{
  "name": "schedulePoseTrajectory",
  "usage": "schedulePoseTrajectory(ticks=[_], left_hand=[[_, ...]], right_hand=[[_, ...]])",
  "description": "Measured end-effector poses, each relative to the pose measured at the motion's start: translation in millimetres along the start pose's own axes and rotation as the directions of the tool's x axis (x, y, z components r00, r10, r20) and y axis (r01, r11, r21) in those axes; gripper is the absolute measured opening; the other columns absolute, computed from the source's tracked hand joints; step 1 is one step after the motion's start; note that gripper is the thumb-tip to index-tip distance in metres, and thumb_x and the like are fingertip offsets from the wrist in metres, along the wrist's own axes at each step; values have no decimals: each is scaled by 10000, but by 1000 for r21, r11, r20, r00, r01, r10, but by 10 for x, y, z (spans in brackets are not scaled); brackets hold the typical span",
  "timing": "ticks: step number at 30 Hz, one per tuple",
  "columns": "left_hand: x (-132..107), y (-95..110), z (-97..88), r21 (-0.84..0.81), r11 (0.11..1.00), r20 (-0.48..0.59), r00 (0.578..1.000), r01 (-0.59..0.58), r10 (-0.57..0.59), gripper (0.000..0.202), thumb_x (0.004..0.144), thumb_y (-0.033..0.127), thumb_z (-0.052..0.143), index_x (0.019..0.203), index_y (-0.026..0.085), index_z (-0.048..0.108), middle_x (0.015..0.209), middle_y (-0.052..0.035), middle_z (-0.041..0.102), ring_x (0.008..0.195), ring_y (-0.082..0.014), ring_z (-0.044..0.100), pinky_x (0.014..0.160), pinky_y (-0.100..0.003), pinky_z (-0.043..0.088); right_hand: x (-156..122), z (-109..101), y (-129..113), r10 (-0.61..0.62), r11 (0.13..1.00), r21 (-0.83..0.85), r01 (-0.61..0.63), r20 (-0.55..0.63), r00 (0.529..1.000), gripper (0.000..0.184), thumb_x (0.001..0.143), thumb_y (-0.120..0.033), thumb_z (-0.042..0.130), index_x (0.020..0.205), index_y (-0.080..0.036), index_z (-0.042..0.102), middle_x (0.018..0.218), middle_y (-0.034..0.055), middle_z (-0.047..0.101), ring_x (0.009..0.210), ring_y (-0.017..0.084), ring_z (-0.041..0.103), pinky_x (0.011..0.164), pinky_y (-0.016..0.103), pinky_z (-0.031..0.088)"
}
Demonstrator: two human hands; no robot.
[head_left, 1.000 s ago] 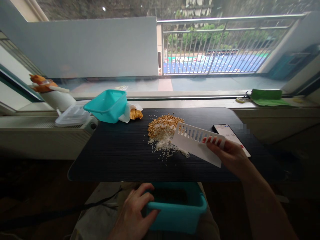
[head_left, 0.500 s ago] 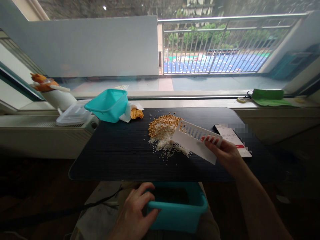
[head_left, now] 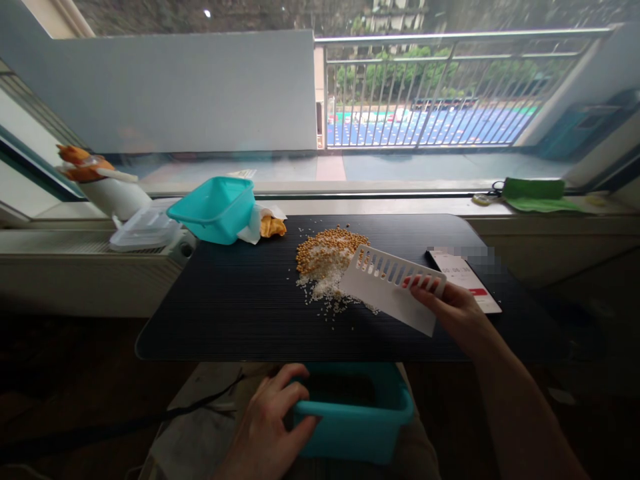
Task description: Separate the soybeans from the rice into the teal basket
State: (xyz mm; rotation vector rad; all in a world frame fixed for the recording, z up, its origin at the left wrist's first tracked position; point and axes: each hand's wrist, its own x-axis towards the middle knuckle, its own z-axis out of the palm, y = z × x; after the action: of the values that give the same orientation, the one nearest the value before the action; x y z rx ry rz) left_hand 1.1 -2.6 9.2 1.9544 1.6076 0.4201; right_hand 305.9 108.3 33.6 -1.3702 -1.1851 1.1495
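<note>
My right hand point(head_left: 457, 307) is closed around one end of a flat white plastic plate with a row of slots point(head_left: 390, 290). The plate is tilted, and its far end reaches over the right side of a pile on the table. That pile mixes yellow soybeans point(head_left: 340, 239) with white rice grains point(head_left: 327, 287), the rice lying mostly at the near side. Below the table edge, my left hand point(head_left: 273, 413) grips the left rim of a turquoise plastic bin point(head_left: 357, 433) on the lap. The inside of this bin is dark, so its contents cannot be made out.
On the black table point(head_left: 225, 313), a second turquoise bin point(head_left: 215, 210) stands at the back left beside a crumpled orange-and-white cloth point(head_left: 271, 225). A phone point(head_left: 465, 280) lies at the right. A clear lid point(head_left: 145, 230) and a green cloth point(head_left: 535, 193) rest near the window.
The slotted plate has dipped slightly toward me, its near corner lower than before. My left hand keeps its hold on the bin.
</note>
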Motion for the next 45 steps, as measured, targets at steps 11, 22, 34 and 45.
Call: schedulePoseTrajectory(ticks=[11, 22, 34, 45], left_hand=[[3, -16, 5, 4, 1000, -21, 1000, -9, 9, 124, 716, 115, 626, 724, 231, 673, 1154, -39, 684, 924, -243, 680, 822, -344, 537], [-14, -23, -4, 16, 1000, -7, 1000, 3, -3, 117, 731, 121, 633, 739, 231, 671, 1172, -40, 678, 963, -250, 674, 842, -351, 527], [-4, -35, -14, -7, 1000, -10, 1000, 14, -14, 83, 753, 151, 649, 744, 229, 675, 1182, -42, 671, 950, -250, 672, 836, -358, 526], [-48, -146, -25, -8, 1000, -61, 998, 5, -6, 70, 749, 166, 660, 720, 229, 667, 1161, -42, 685, 944, -238, 685, 832, -337, 548]], right_hand=[[-107, 42, -104, -7, 1000, -14, 8, 30, 1000, 268, 727, -453, 767, 882, -234, 781, 937, 52, 774, 942, 267, 685, 843, 370, 540], [-151, 64, -126, -4, 1000, -6, 5, 87, 996, 271, 720, -474, 769, 835, -230, 778, 939, 64, 768, 949, 271, 676, 855, 367, 521], [-246, 15, -137, 47, 997, -64, -33, 233, 971, 275, 776, -484, 708, 890, -244, 779, 883, 52, 770, 820, 247, 690, 693, 306, 555], [-397, 180, -94, 67, 988, -157, 7, 463, 884, 288, 863, -427, 626, 1005, -215, 758, 960, 46, 772, 872, 243, 697, 778, 316, 553]])
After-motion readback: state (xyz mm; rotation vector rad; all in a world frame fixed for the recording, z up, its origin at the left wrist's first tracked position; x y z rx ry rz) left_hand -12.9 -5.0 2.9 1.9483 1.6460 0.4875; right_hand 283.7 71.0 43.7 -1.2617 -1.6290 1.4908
